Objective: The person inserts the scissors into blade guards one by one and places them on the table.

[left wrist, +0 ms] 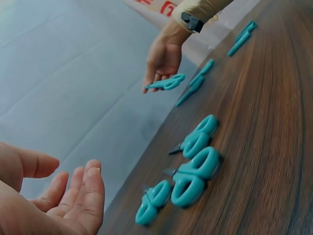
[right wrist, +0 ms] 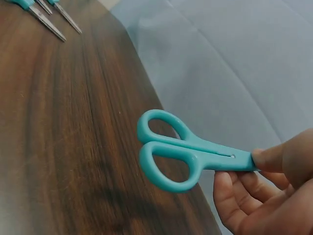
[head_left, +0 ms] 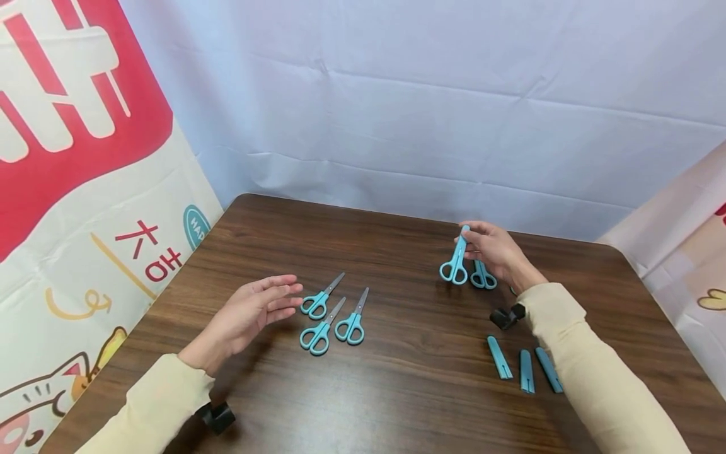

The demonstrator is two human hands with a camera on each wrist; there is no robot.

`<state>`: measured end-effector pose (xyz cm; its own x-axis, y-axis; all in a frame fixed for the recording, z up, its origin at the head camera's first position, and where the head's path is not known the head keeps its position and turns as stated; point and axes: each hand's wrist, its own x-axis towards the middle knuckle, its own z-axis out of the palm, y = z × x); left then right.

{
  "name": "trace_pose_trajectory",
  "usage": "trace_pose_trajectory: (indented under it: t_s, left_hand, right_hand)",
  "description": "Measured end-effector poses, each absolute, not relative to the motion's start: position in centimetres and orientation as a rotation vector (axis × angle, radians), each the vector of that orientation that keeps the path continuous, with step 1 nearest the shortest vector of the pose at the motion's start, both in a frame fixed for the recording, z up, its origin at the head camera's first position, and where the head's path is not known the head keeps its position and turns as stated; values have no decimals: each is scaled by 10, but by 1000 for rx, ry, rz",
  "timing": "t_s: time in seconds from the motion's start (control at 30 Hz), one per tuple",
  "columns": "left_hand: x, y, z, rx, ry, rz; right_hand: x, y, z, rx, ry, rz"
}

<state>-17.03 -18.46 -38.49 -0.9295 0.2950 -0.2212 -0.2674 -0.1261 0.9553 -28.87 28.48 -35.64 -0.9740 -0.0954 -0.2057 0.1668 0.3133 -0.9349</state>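
Note:
My right hand (head_left: 495, 249) pinches a pair of turquoise scissors (head_left: 454, 268) by the turquoise cover (right wrist: 243, 160) over its blades, held above the table with the handle loops hanging down. The right wrist view shows the thumb on top of the cover and fingers beneath. My left hand (head_left: 252, 312) hovers with relaxed fingers and holds nothing. Just right of it lie three turquoise scissors (head_left: 350, 328) with bare metal blades. Another pair of scissors (head_left: 483, 275) lies beneath my right hand, its far end hidden by the hand.
Three loose turquoise blade covers (head_left: 527, 372) lie near the right forearm, one partly beside the sleeve. A bit of another turquoise item (head_left: 513, 291) peeks out below the right wrist. The brown wooden table (head_left: 391, 391) ends at a pale cloth backdrop (head_left: 397, 126).

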Motion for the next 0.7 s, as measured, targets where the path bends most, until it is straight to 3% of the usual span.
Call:
trace_pose_trajectory:
  t_s: [0.7]
  left_hand:
    - [-179, -208, -396, -29, 1853, 2021]
  right_hand:
    - [-324, 278, -396, 65, 2441, -1463]
